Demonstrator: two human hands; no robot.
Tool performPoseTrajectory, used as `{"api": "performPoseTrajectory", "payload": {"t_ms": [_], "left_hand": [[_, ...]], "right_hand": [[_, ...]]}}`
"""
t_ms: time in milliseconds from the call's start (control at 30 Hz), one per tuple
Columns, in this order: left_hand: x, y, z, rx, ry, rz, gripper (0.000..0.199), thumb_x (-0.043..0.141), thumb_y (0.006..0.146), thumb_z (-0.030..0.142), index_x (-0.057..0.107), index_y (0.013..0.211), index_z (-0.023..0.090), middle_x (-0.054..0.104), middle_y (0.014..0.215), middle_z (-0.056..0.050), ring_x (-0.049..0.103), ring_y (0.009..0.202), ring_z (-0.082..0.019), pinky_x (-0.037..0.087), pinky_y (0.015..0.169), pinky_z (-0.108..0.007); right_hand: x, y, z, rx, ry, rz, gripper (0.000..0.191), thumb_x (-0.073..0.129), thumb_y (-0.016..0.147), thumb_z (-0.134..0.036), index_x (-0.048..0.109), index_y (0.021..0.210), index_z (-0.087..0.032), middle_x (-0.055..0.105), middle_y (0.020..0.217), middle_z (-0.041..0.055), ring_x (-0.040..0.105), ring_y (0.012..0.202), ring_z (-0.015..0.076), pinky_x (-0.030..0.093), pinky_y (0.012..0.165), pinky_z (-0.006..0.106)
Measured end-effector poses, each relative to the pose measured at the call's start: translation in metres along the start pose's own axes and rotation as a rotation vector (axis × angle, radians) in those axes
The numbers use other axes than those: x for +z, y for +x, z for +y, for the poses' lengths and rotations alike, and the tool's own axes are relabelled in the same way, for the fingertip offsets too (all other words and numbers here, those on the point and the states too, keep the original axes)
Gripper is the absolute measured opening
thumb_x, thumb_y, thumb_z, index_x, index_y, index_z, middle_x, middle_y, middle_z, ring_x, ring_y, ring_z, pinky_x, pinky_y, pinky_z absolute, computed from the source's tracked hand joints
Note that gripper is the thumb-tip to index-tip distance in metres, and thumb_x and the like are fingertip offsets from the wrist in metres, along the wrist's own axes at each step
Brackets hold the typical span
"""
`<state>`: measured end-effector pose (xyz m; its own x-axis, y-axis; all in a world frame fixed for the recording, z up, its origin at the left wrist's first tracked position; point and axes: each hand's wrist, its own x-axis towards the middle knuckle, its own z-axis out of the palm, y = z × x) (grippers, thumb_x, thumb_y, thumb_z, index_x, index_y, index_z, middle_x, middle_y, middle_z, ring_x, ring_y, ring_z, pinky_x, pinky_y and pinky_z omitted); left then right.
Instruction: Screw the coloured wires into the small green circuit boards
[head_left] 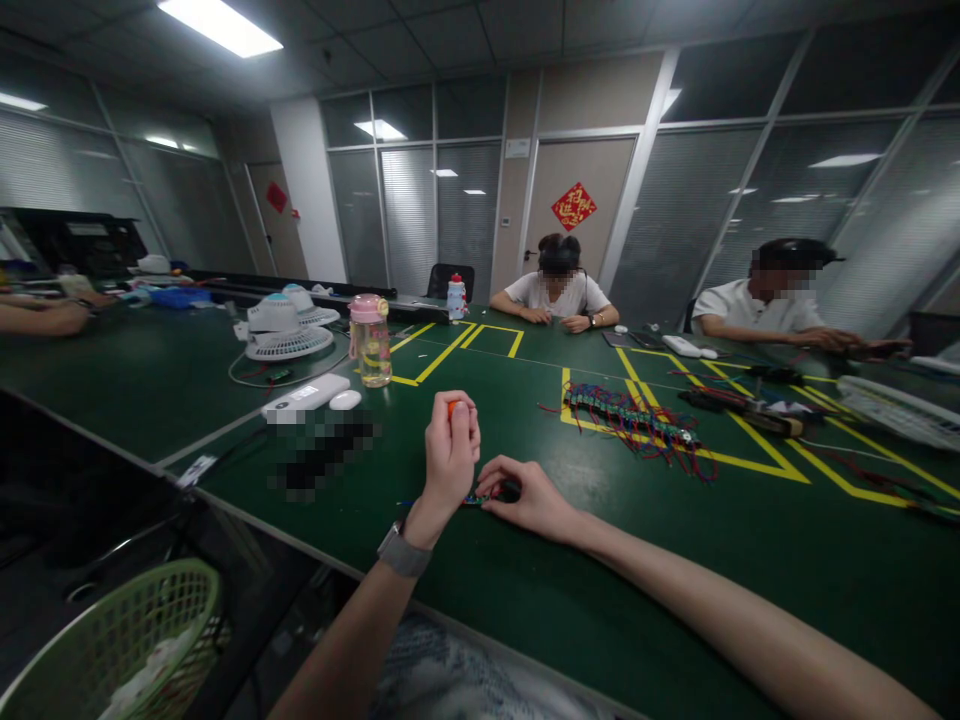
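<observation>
I'm clasping an orange object (453, 409) in my left hand (448, 445) and seemingly steadying a small wired board (475, 499) on the surface (510, 575) with my half-curled right hand (531, 498) — whether pinching, I can't tell; the next move calls for stillness.

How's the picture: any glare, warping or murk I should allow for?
Head view: ceiling light blown out to white; head view: pale sheen on the green table just right of the right hand; head view: wide-angle stretch toward the edges; head view: mosaic blocks left of the left hand; head view: small wired piece too small and dim to read.
</observation>
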<state>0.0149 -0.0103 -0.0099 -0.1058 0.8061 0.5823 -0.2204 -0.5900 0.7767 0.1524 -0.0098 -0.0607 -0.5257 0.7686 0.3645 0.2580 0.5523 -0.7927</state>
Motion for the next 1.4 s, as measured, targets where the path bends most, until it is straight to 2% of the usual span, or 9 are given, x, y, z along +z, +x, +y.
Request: {"api": "performPoseTrajectory", "payload": {"t_ms": [233,500,667,867,967,1067,1233,1300,1400], "left_hand": [[-0.001,-0.001,-0.002,0.012,0.007,-0.022,0.021,0.037,0.093,0.041,0.043,0.088,0.022,0.038,0.064,0.007,0.03,0.041,-0.003,0.025,0.035,-0.012],[0.002,-0.002,-0.005,0.029,0.019,-0.157,0.016,0.042,0.092,0.038,0.046,0.096,0.023,0.042,0.068,0.006,0.033,0.042,-0.003,0.026,0.037,-0.015],[-0.001,0.002,0.004,0.203,0.256,-0.11,0.016,0.05,0.089,0.033,0.057,0.089,0.019,0.051,0.085,-0.001,0.049,0.065,-0.008,0.042,0.059,-0.02],[-0.006,0.01,0.008,0.106,0.118,-0.203,0.029,0.033,0.095,0.033,0.055,0.107,0.019,0.055,0.083,-0.003,0.054,0.068,-0.011,0.045,0.065,-0.025],[-0.008,0.013,0.006,0.157,0.18,-0.14,0.024,0.042,0.092,0.033,0.061,0.094,0.019,0.054,0.089,-0.004,0.054,0.078,-0.013,0.044,0.071,-0.025],[-0.008,0.013,0.007,0.2,0.304,-0.076,0.019,0.054,0.087,0.034,0.065,0.089,0.019,0.05,0.087,-0.002,0.051,0.076,-0.011,0.042,0.066,-0.022],[-0.003,0.008,0.009,0.14,0.179,-0.162,0.025,0.036,0.094,0.031,0.054,0.11,0.021,0.054,0.088,-0.002,0.054,0.071,-0.011,0.044,0.067,-0.024],[-0.002,0.007,0.008,0.157,0.17,-0.179,0.025,0.033,0.095,0.03,0.054,0.105,0.02,0.056,0.09,-0.003,0.055,0.073,-0.012,0.045,0.071,-0.026],[-0.001,0.005,0.007,0.241,0.274,-0.112,0.017,0.048,0.089,0.033,0.058,0.091,0.019,0.054,0.092,-0.004,0.054,0.083,-0.015,0.044,0.074,-0.027]], "right_hand": [[0.0,0.0,0.003,-0.001,-0.016,0.006,0.026,0.067,0.068,-0.009,0.059,0.092,-0.016,0.071,0.082,0.0034,0.065,0.075,0.0151,0.053,0.072,0.029],[0.002,0.0,-0.004,-0.034,-0.107,-0.01,0.028,0.067,0.068,-0.007,0.06,0.094,-0.015,0.065,0.08,0.0013,0.059,0.071,0.0133,0.049,0.067,0.025],[0.006,0.001,-0.001,-0.051,-0.28,0.014,0.011,0.068,0.069,-0.01,0.065,0.078,-0.014,0.059,0.077,0.0016,0.054,0.067,0.0127,0.044,0.061,0.024],[0.004,0.001,0.005,-0.044,-0.233,0.0,0.004,0.07,0.072,-0.015,0.069,0.076,-0.014,0.059,0.076,0.0024,0.054,0.066,0.0123,0.042,0.058,0.023],[0.004,0.0,0.006,-0.05,-0.229,0.007,0.004,0.07,0.073,-0.015,0.07,0.077,-0.014,0.058,0.076,0.0028,0.054,0.067,0.0126,0.042,0.058,0.023],[0.004,0.0,0.007,-0.06,-0.239,0.016,0.006,0.069,0.073,-0.015,0.071,0.078,-0.013,0.057,0.075,0.0027,0.053,0.066,0.0123,0.041,0.057,0.022],[0.003,0.0,0.003,-0.068,-0.243,-0.01,0.01,0.068,0.073,-0.015,0.071,0.083,-0.014,0.057,0.077,0.0024,0.053,0.066,0.0121,0.042,0.057,0.022],[0.002,0.001,0.002,-0.072,-0.247,-0.015,0.013,0.068,0.073,-0.014,0.071,0.086,-0.015,0.058,0.077,0.0023,0.053,0.066,0.0122,0.043,0.059,0.023],[0.002,0.002,0.003,-0.07,-0.229,-0.005,0.013,0.069,0.072,-0.014,0.07,0.085,-0.016,0.059,0.076,0.0014,0.053,0.065,0.0121,0.044,0.06,0.023]]}}
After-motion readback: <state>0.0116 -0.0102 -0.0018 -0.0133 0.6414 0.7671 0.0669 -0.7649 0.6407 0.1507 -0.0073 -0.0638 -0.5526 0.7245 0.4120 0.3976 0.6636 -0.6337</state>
